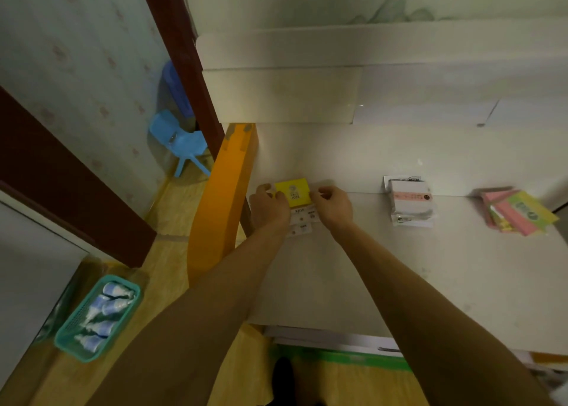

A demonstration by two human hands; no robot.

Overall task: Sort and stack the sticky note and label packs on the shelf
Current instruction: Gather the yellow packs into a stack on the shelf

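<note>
Both grips, left hand (pixel 269 207) and right hand (pixel 333 205), are pinching a yellow pack (pixel 292 192). It is sitting over white label packs (pixel 302 218) on the shelf (pixel 368 267).

A white shelf (pixel 353 267) carries white label packs (pixel 302 218) at its left edge; right of them a banded white stack (pixel 410 202), farther right fanned pink-and-yellow packs (pixel 519 213).

Shelf top (pixel 399 267): smooth white laminate, faint sheen. Yellow pack (pixel 293 192), centre frame: paper, looks matt. White packs (pixel 410 204), right of centre: clear glossy wrap. Pink and green packs (pixel 519 212), far right: paper. Orange side panel (pixel 221 196): smooth, matt. Basket (pixel 95 316), lower left: teal plastic mesh. Small chair (pixel 181 142), left of centre: glossy blue plastic.
</note>
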